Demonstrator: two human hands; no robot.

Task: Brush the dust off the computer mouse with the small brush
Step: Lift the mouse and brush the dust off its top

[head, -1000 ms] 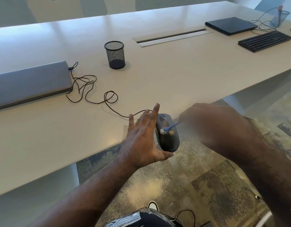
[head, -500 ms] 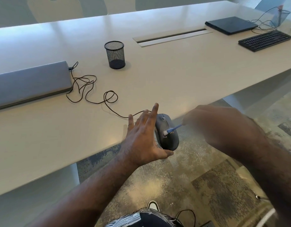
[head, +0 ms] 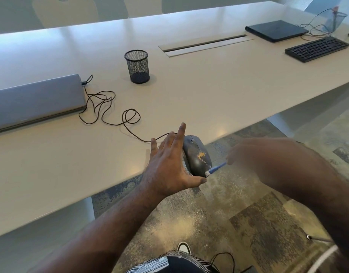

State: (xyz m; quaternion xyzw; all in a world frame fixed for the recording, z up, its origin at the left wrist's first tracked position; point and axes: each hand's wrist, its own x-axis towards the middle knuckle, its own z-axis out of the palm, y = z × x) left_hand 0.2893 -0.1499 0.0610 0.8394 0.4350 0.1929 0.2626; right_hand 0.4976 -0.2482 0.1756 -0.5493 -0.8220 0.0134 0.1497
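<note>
My left hand (head: 167, 166) holds the dark grey computer mouse (head: 193, 160) on its side at the table's near edge, fingers stretched up along its far side and thumb hooked under its rear end. A patch of yellowish dust (head: 201, 155) lies on the mouse's back. My right hand (head: 264, 162), blurred, pinches the small blue brush (head: 217, 168) to the right of the mouse. The brush's white bristles touch the mouse's rear end, just above my left thumb. The mouse's cable (head: 130, 117) runs left across the table.
On the white table (head: 209, 91) stand a black mesh pen cup (head: 137, 66), a closed grey laptop (head: 35, 99) at left, a black laptop (head: 276, 30) and a keyboard (head: 317, 48) at far right. Fine dust lies on the carpet (head: 189, 223) below.
The brush has swept from the middle of the mouse's back down to its rear end, uncovering the dust patch. My right hand moved down and toward me. The left hand kept its hold.
</note>
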